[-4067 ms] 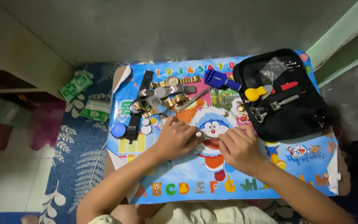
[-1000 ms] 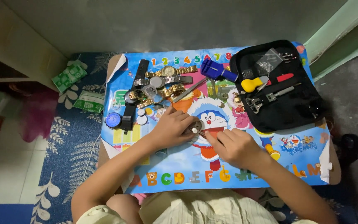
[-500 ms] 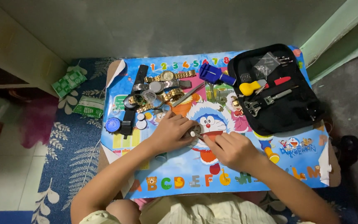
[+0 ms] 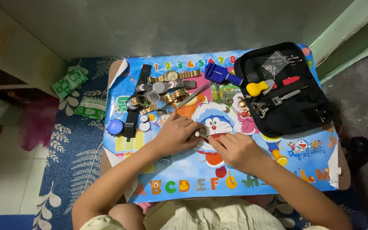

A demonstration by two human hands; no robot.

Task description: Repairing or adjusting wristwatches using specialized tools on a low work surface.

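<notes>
Since the earlier frames the two hands have hardly shifted: they stay pressed together over the middle of the cartoon alphabet mat (image 4: pixel 243 187), and only the camera's framing has drifted a little. The left hand (image 4: pixel 176 134) is curled nearly closed, its fingers wrapped round a small watch part (image 4: pixel 200 133), of which only a pale metal edge shows at the fingertips. The right hand (image 4: pixel 236 150) is also mostly closed, its fingers bunched and reaching in against that part from the side; whether it pinches a thin tool cannot be told, since the fingers hide it.

Taking the mat as landmark, a cluster of wristwatches (image 4: pixel 167 87) with gold and silver bracelets lies on its upper left area, with a black strap (image 4: pixel 136 102) beside them and a blue round cap (image 4: pixel 115 126) at the mat's left edge. A blue block-shaped tool (image 4: pixel 220 74) sits near the mat's top middle. An open black tool case (image 4: pixel 290 89) covers the mat's upper right corner, holding a yellow-handled tool (image 4: pixel 256 88) and a red-handled one (image 4: pixel 287 81). A yellow-tipped tool (image 4: pixel 277 155) lies on the mat just right of the right hand.

The risk looks to lie in the small piece itself: pressed between two crowded sets of fingers, it could slip or spring free and land among the loose discs and watches, or roll off the mat's near edge onto the patterned rug (image 4: pixel 73 170) beside the desk, where it would be hard to find.
</notes>
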